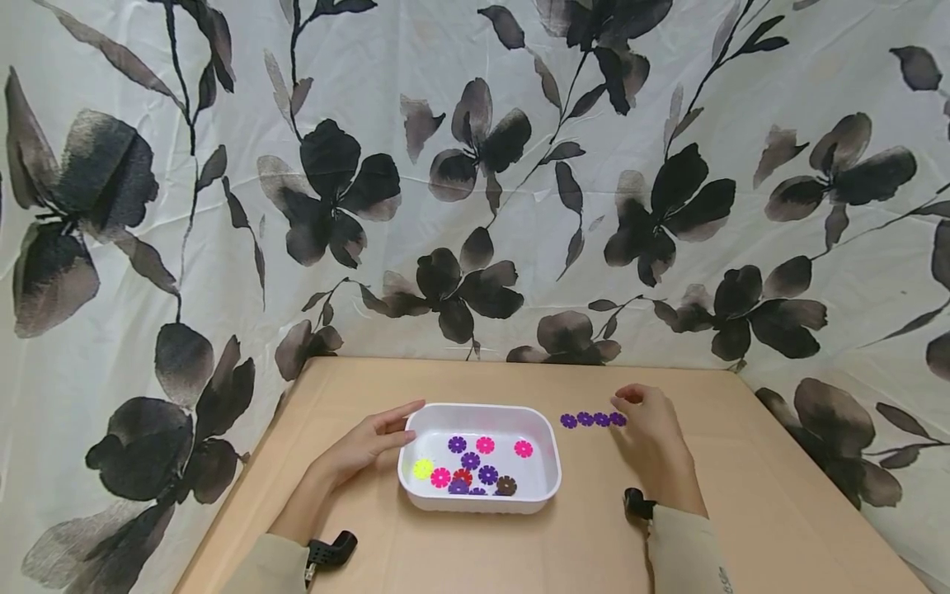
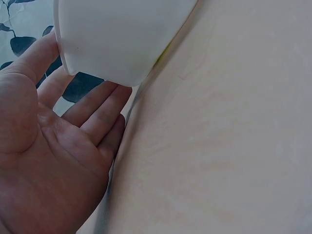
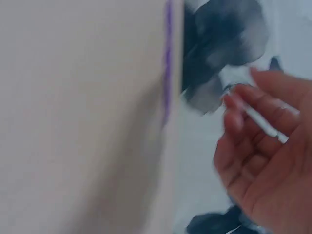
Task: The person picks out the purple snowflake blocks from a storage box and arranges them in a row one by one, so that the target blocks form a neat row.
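We see a white tray (image 1: 482, 502) on the counter (image 1: 490, 553), with purple, pink, yellow, red and brown discs (image 1: 485, 445) lying in it. Our left hand (image 1: 359, 444) rests against the tray's left end, its grip loose and its fingers fairly straight. To the tray's right, four purple discs form a row (image 1: 594, 419). Our right hand (image 1: 655, 425) is at the row's right end, fingers loosely bent; we see nothing in that grip, though its wrist view is blurred. Small dark lettering marks our right sleeve (image 1: 686, 549), but we cannot read it.
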`<state>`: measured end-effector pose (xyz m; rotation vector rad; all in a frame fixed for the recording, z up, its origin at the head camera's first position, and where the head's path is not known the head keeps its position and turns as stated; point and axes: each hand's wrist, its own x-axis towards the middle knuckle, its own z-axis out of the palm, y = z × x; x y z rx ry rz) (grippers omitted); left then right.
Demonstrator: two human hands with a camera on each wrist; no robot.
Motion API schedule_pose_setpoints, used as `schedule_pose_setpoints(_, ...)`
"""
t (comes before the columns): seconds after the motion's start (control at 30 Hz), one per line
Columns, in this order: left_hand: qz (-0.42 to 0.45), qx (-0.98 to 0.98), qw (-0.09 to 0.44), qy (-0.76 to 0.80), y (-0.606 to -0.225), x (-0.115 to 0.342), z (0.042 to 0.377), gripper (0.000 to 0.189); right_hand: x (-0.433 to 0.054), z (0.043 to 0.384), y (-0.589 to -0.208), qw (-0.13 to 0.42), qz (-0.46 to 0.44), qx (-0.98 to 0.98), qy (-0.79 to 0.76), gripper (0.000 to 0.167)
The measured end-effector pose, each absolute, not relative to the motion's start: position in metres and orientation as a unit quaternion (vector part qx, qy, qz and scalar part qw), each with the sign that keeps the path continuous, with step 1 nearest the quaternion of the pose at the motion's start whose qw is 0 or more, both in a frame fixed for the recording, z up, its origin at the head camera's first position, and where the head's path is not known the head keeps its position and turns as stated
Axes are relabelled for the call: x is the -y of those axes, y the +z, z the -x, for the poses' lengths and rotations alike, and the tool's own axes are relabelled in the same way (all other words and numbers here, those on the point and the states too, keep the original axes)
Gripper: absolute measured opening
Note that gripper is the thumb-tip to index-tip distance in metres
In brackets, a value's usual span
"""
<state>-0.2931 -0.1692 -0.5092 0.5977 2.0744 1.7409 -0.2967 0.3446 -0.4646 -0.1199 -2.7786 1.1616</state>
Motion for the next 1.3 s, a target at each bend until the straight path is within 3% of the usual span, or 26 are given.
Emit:
schedule_pose_setpoints(0.17,-0.216,-0.733,0.183,0.618,-0.508,0.169,0.293,0.066,-0.309,0.299,-0.438,0.117,-0.065,0.889,0.437,0.032)
schedule_pose_setpoints(0.43,-0.204,-0.737,0.186,0.617,-0.509,0.169,0.293,0.065,-0.240,0.288,-0.418,0.099,-0.177,0.868,0.452,0.030)
schedule_pose_setpoints(0.87,-0.209,-0.737,0.180,0.617,-0.509,0.169,0.294,0.066,-0.169,0.282,-0.449,-0.088,-0.341,0.879,0.322,0.026)
schedule_pose_setpoints(1.1,-0.201,-0.738,0.185,0.617,-0.509,0.167,0.294,0.067,-0.159,0.278,-0.466,-0.146,-0.314,0.897,0.274,0.020)
schedule_pose_setpoints(1.3,-0.212,-0.740,0.177,0.613,-0.511,0.167,0.294,0.068,-0.157,0.275,-0.469,-0.149,-0.305,0.901,0.271,0.023)
